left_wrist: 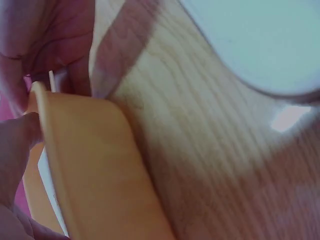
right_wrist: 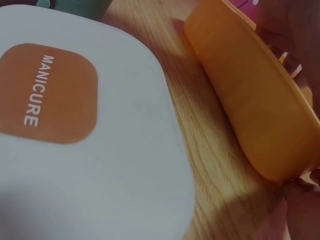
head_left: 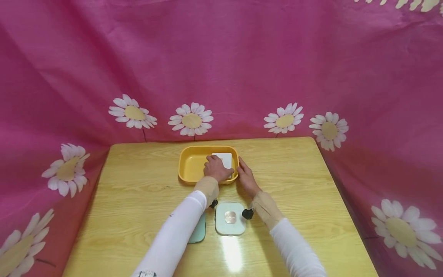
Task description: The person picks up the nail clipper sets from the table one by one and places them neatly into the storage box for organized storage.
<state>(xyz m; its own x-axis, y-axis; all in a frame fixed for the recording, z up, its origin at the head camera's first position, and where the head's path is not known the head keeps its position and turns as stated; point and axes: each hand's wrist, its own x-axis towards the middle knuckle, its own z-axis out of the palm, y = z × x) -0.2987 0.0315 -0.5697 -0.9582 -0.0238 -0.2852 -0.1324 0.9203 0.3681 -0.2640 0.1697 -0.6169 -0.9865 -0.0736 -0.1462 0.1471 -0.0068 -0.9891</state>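
In the head view my left hand (head_left: 215, 168) reaches into a yellow tray (head_left: 189, 177) and grips a white flat box (head_left: 226, 157) at the tray's right end. Fingers lie at the box's left side, with the thumb near its front right corner; the hand hides part of it. My right hand (head_left: 247, 180) touches the outside of the tray's right end with fairly straight fingers. In the right wrist view its fingertips (right_wrist: 297, 197) are low against the tray's corner. Through the left wrist view, a white edge (left_wrist: 50, 185) shows inside the tray wall (left_wrist: 100, 165).
A white square case (head_left: 230, 227) with a "MANICURE" label (right_wrist: 47, 92) lies on the wooden table (head_left: 283, 169), in front of the tray. Left of it is a green case (head_left: 198, 231), partly under my left forearm. Pink flowered cloth (head_left: 238, 69) hangs around the table.
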